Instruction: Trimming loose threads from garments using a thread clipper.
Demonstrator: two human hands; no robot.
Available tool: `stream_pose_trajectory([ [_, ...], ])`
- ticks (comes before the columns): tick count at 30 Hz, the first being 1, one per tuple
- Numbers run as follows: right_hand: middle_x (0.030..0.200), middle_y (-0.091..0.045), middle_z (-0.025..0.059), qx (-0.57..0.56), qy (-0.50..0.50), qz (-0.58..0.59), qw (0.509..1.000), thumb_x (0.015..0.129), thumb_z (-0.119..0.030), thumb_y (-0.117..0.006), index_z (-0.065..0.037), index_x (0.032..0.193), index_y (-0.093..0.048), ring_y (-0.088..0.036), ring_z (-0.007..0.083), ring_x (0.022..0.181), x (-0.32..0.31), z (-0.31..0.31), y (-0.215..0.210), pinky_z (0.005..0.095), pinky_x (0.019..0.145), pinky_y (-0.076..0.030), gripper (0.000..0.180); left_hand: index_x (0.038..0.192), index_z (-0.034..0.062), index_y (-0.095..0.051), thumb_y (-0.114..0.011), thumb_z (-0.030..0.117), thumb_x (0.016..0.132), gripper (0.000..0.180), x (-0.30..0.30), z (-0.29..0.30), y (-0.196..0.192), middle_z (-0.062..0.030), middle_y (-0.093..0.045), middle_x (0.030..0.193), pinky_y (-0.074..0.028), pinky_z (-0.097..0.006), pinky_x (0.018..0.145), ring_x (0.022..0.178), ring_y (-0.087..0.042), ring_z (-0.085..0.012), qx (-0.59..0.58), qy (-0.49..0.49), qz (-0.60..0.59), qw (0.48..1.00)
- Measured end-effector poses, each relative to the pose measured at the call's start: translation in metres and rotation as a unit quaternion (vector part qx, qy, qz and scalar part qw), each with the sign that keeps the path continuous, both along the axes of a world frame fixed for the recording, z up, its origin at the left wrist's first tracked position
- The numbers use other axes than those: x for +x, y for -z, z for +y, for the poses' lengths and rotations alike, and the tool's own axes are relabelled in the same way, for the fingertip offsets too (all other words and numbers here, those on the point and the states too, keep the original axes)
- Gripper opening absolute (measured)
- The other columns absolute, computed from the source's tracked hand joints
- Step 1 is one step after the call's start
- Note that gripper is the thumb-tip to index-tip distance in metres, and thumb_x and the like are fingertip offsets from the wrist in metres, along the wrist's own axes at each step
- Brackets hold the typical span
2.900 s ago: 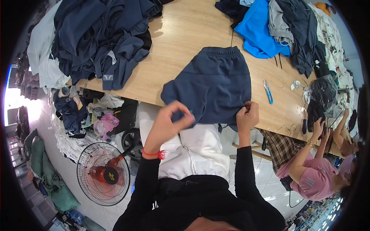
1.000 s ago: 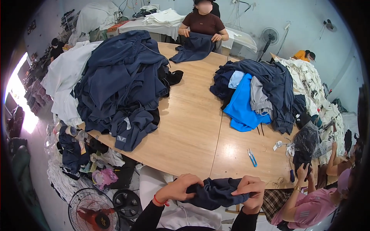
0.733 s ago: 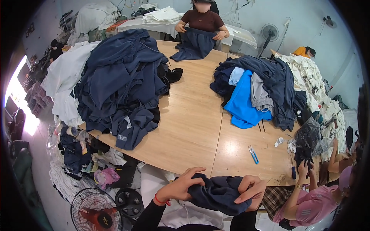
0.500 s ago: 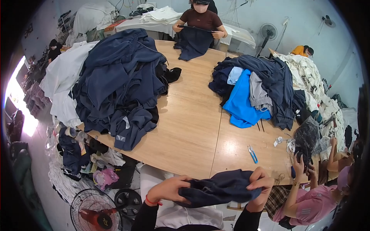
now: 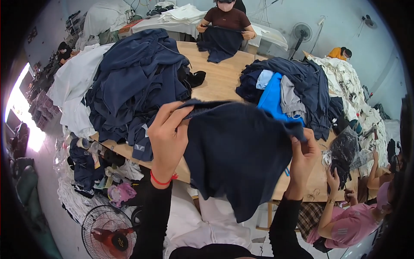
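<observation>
A navy pair of shorts hangs spread out in front of me above the table's near edge, its waistband uppermost. My left hand pinches one end of the waistband, a red string around that wrist. At the other end of the band, my right hand grips the cloth between thumb and fingers. The lower part of the shorts dangles over my lap. Behind them the middle of the wooden table is partly hidden.
A tall heap of navy garments covers the table's left; a mixed pile with blue and grey pieces lies right. Across the table a person holds a dark garment. At right, a person in pink handles dark cloth. A floor fan stands lower left.
Both my hands have risen and moved farther out over the table. The shorts, bunched low near the edge before, now hang opened out between them.
</observation>
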State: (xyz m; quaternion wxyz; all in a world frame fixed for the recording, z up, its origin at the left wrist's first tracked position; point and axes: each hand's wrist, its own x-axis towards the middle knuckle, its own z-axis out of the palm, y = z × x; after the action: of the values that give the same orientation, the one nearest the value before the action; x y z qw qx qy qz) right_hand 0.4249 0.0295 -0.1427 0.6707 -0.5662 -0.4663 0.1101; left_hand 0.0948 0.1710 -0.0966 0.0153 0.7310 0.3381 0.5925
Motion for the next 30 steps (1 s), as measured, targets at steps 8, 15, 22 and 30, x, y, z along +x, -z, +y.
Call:
stream_pose_trajectory([
  [8,0.136,-0.064,0.0158,0.134,-0.121,0.082,0.980,0.096,-0.002,-0.073,0.000,0.110,-0.072,-0.062,0.0227,0.124,0.016,-0.012,0.037,0.0343,0.111,-0.044,0.014,0.095,-0.0059,-0.076,-0.067,-0.017,0.067,0.031,-0.017,-0.037,0.024,-0.0217,-0.071,0.126,-0.060,-0.042,0.097,0.113,-0.073,-0.0391,0.068,0.024,0.002,0.997],
  [15,0.148,-0.065,0.0183,-0.220,-0.056,-0.034,0.973,0.087,0.015,-0.062,0.001,0.111,-0.076,-0.062,0.0309,0.136,0.014,-0.042,0.213,0.0394,0.112,-0.048,0.031,0.097,-0.0036,-0.078,-0.085,0.003,0.079,0.020,-0.034,-0.073,0.222,-0.0172,-0.069,0.120,-0.059,-0.041,0.091,0.109,-0.070,-0.0356,-0.292,0.091,0.068,0.950],
  [22,0.167,-0.048,0.0257,-0.276,0.076,-0.310,0.907,0.098,-0.037,-0.074,0.000,0.141,-0.067,-0.037,0.0479,0.158,-0.027,-0.053,0.235,0.0644,0.129,-0.021,0.057,0.130,0.0076,-0.071,-0.093,0.019,0.079,0.057,-0.012,-0.043,0.248,-0.0161,-0.062,0.142,-0.048,-0.048,0.114,0.136,-0.057,-0.0384,-0.291,0.069,0.099,0.949],
  [30,0.168,-0.046,0.0258,-0.316,0.074,-0.377,0.868,0.091,-0.037,-0.079,0.000,0.145,-0.064,-0.039,0.0457,0.158,-0.035,-0.048,0.232,0.0660,0.128,-0.021,0.067,0.142,0.0089,-0.071,-0.084,0.052,0.087,0.071,0.004,-0.021,0.268,-0.0128,-0.057,0.161,-0.028,-0.057,0.130,0.156,-0.045,-0.0316,-0.258,0.028,0.275,0.926],
])
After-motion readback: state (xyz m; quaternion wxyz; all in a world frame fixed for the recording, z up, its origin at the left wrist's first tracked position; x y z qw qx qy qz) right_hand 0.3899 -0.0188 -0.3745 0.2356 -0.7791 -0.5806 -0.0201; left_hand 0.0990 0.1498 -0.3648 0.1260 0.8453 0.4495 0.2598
